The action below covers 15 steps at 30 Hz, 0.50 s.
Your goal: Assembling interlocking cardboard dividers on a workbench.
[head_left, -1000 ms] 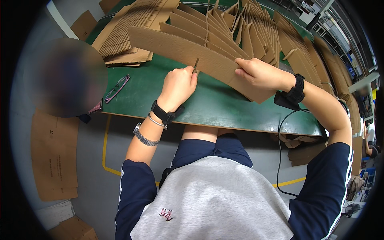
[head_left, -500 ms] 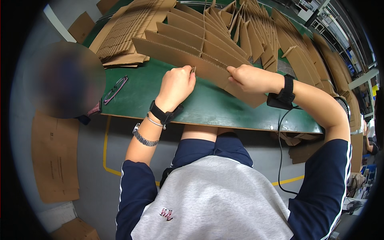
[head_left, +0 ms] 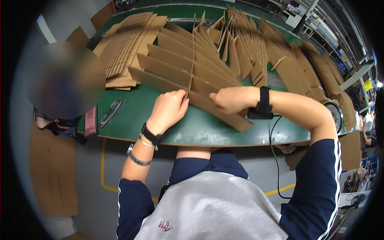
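Observation:
A cardboard divider grid point(head_left: 172, 69) stands on the green table point(head_left: 192, 130), with several upright strips crossed by a long strip point(head_left: 193, 56) running away from me. My left hand point(head_left: 167, 110) is closed, pinching the near end of that long strip. To its right, my right hand point(head_left: 236, 100) is closed on the top edge of the nearest cross strip point(head_left: 204, 105). This strip slants down to the right, its right end close to the table's front edge. My fingers partly hide the joint where the two strips meet.
Slotted cardboard sheets point(head_left: 124, 48) lie stacked at the back left, and more folded dividers point(head_left: 244, 48) stand behind the grid. Glasses point(head_left: 111, 112) and a phone point(head_left: 91, 121) lie at left. A fan point(head_left: 334, 117) stands at right; a black cable point(head_left: 272, 148) hangs from my right wrist.
The view has shifted, so table and hands appear lower. The nearest strip now sits lower against the strips behind it. Both hands keep their grip.

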### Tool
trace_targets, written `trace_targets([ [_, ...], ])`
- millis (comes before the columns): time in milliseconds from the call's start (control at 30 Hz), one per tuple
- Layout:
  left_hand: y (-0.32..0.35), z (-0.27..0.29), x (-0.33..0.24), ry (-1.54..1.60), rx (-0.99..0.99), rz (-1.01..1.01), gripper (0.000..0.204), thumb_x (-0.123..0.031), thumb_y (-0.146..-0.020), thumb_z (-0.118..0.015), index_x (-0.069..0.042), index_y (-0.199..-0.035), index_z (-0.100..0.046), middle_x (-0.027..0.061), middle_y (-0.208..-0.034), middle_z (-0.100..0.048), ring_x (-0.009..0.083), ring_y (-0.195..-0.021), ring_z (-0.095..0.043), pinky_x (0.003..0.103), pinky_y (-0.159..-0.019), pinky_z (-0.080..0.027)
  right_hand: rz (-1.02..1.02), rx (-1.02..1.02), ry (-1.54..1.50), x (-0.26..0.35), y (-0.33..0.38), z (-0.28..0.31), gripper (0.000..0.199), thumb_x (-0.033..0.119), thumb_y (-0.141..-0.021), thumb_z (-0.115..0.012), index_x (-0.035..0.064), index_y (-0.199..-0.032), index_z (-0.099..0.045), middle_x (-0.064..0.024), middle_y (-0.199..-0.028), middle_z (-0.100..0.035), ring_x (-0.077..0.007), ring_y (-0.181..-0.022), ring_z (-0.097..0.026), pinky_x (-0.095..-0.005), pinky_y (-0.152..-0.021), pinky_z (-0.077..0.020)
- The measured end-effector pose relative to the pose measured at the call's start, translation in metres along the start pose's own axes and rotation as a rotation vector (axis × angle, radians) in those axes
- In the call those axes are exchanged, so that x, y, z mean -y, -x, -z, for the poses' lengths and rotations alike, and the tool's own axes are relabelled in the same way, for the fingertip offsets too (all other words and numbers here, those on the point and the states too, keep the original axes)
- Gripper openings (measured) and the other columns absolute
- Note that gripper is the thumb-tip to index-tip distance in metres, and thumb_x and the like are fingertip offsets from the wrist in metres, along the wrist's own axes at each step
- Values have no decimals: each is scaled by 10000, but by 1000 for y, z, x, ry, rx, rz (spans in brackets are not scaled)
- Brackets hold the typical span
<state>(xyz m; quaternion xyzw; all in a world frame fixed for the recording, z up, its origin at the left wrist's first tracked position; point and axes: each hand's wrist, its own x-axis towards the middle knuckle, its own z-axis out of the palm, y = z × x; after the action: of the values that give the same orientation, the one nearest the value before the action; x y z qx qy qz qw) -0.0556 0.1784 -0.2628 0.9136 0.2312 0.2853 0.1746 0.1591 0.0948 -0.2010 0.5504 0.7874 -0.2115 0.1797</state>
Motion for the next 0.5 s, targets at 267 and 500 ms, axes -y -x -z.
trace_targets([
  [267,-9,12,8,-1,91,-76,128,-106,-819,-650,-27,-919,-648,167,-847,-658,380,-799,-635,437,-688,-516,222,-74,-188,-11,-22,15,421,187,-940,-531,-20,-1301,-463,-229,-821,-670,-363,-738,-674,-435,-648,-541],
  [500,-11,23,8,-67,21,-93,96,-42,-776,-654,-17,-868,-636,126,-839,-607,317,-848,-553,409,-761,-476,-343,-649,-775,-181,-82,104,468,427,-945,-568,-32,-903,-647,-94,-768,-633,-201,-726,-670,-321,-666,-552],
])
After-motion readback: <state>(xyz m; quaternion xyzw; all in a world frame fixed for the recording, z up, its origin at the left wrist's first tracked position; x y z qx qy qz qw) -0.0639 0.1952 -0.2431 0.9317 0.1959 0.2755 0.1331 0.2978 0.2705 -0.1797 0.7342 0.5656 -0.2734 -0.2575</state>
